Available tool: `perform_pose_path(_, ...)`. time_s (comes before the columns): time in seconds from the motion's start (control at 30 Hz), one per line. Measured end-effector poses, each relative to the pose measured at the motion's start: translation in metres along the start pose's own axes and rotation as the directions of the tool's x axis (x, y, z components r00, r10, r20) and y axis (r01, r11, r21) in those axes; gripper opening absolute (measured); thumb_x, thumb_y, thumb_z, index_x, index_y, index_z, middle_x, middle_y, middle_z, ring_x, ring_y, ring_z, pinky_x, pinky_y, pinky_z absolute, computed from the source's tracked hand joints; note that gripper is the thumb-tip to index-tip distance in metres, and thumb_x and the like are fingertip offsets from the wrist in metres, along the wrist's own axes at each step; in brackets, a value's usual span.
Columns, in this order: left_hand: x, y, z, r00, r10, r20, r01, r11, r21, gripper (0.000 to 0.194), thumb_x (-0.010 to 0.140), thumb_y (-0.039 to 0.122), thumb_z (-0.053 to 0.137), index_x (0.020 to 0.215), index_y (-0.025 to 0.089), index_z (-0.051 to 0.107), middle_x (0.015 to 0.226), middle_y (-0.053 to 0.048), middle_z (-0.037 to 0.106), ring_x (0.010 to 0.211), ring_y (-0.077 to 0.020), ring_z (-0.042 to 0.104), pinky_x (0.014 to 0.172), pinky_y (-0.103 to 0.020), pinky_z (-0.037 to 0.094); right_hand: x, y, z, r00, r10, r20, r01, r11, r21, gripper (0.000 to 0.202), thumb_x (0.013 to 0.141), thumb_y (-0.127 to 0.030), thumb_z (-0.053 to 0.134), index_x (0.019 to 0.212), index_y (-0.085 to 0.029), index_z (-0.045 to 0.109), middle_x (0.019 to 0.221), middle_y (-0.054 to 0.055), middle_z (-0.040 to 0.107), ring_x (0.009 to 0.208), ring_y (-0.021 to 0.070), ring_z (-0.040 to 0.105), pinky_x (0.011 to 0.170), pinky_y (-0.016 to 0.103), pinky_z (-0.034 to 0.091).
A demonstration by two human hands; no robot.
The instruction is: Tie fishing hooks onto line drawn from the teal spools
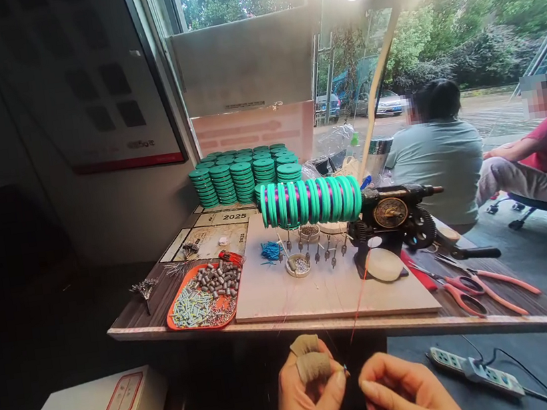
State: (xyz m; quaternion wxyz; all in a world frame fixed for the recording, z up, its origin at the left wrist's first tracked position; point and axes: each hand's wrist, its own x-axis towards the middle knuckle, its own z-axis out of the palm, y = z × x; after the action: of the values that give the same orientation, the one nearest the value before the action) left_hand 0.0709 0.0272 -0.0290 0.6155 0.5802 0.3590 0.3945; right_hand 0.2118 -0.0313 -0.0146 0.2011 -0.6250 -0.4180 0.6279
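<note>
Below the table's front edge, my left hand (309,392) has two fingers wrapped in tan tape. Its thumb and finger pinch a tiny bluish piece (345,369) whose kind I cannot make out. Just to the right, my right hand (403,386) has its thumb pressed to curled fingers; what they hold, if anything, is too small to see. A thin red line (358,311) runs from the board down toward both hands. Above the board, a row of green spools (311,201) sits on the shaft of a hand-cranked winder (390,213).
An orange tray (172,320) holds metal weights and small tubes. Swivels and a round dish (299,274) lie on the board (287,307). Scissors (467,294) and pliers (503,285) lie right. Green spool stacks (242,179) stand behind. A power strip (477,370) and two people are rightward.
</note>
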Motion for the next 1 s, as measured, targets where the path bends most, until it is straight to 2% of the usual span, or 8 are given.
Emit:
perform_pose_path(0.27,-0.001,0.003,-0.004,1.000,-0.009,-0.007,0.009,0.993,0.114,0.028,0.067,0.041,0.060,0.063,0.013,0.062,0.078,-0.004,0.051,0.072,-0.0063,0.048,0.062,-0.014,0.041,0.006,0.003,0.001,0.942,-0.276,-0.191,0.161,0.871,-0.465,0.054,0.076,-0.054,0.021,0.089,-0.015,0.056,0.077,-0.008,0.050,0.056,-0.0263,0.022,0.053,-0.015,0.012)
perform_pose_path(0.33,-0.003,0.007,-0.003,1.000,-0.012,0.000,0.012,0.973,0.230,0.028,0.069,0.040,0.058,0.063,0.013,0.063,0.077,-0.004,0.051,0.068,-0.0056,0.048,0.058,-0.013,0.040,0.006,0.002,0.002,0.753,-0.635,-0.172,0.409,0.656,-0.634,0.042,0.080,-0.037,0.022,0.075,-0.016,0.058,0.068,-0.008,0.047,0.060,-0.0237,0.017,0.056,-0.011,0.008)
perform_pose_path(0.4,-0.006,0.007,0.000,0.998,0.067,-0.007,-0.060,0.930,0.363,0.022,0.071,0.033,0.056,0.064,0.014,0.063,0.074,-0.003,0.053,0.067,-0.0051,0.050,0.058,-0.012,0.041,0.007,-0.007,0.000,0.426,-0.897,-0.113,0.533,0.350,-0.771,0.031,0.078,-0.026,0.031,0.066,-0.016,0.057,0.063,-0.003,0.042,0.067,-0.0187,0.013,0.063,-0.006,0.004)
perform_pose_path(0.47,-0.009,0.004,0.003,0.967,0.248,-0.060,-0.191,0.859,0.474,0.014,0.074,0.025,0.053,0.068,0.017,0.063,0.076,-0.003,0.057,0.072,-0.0054,0.054,0.065,-0.011,0.044,0.009,-0.028,-0.006,0.309,-0.951,-0.015,0.539,0.189,-0.821,0.027,0.076,-0.024,0.035,0.064,-0.015,0.057,0.065,0.000,0.039,0.070,-0.0145,0.009,0.066,-0.002,0.001)
perform_pose_path(0.6,-0.009,-0.007,0.001,0.751,0.644,-0.147,-0.373,0.596,0.711,0.023,0.074,0.012,0.053,0.093,0.021,0.061,0.092,-0.004,0.060,0.088,-0.0077,0.057,0.080,-0.013,0.046,0.012,-0.086,-0.017,0.776,-0.611,0.155,0.460,0.380,-0.802,0.036,0.079,-0.033,0.027,0.075,-0.012,0.056,0.082,-0.003,0.042,0.069,-0.0150,0.008,0.065,-0.003,0.003)
perform_pose_path(0.67,-0.006,-0.008,-0.004,0.646,0.761,-0.064,-0.402,0.409,0.819,0.028,0.070,0.009,0.058,0.095,0.021,0.060,0.092,-0.004,0.059,0.087,-0.0080,0.057,0.078,-0.013,0.047,0.013,-0.111,-0.019,0.894,-0.417,0.166,0.363,0.453,-0.814,0.036,0.078,-0.037,0.027,0.083,-0.017,0.056,0.091,-0.006,0.042,0.069,-0.0174,0.010,0.064,-0.005,0.005)
perform_pose_path(0.77,-0.001,-0.004,-0.010,0.556,0.831,0.035,-0.403,0.232,0.885,0.028,0.066,0.005,0.062,0.090,0.018,0.060,0.093,-0.005,0.055,0.087,-0.0082,0.056,0.078,-0.014,0.048,0.016,-0.135,-0.020,0.917,-0.367,0.154,0.323,0.459,-0.827,0.037,0.076,-0.043,0.028,0.089,-0.022,0.056,0.094,-0.008,0.043,0.069,-0.0196,0.013,0.062,-0.006,0.006)
perform_pose_path(1.0,0.000,0.000,-0.010,0.521,0.852,0.045,-0.413,0.205,0.887,0.031,0.064,0.000,0.061,0.092,0.012,0.059,0.105,-0.010,0.054,0.091,-0.0104,0.053,0.082,-0.018,0.047,0.027,-0.153,-0.020,0.959,-0.214,0.188,0.267,0.444,-0.855,0.038,0.069,-0.041,0.035,0.098,-0.027,0.056,0.093,-0.013,0.048,0.061,-0.0229,0.021,0.058,-0.007,0.013)
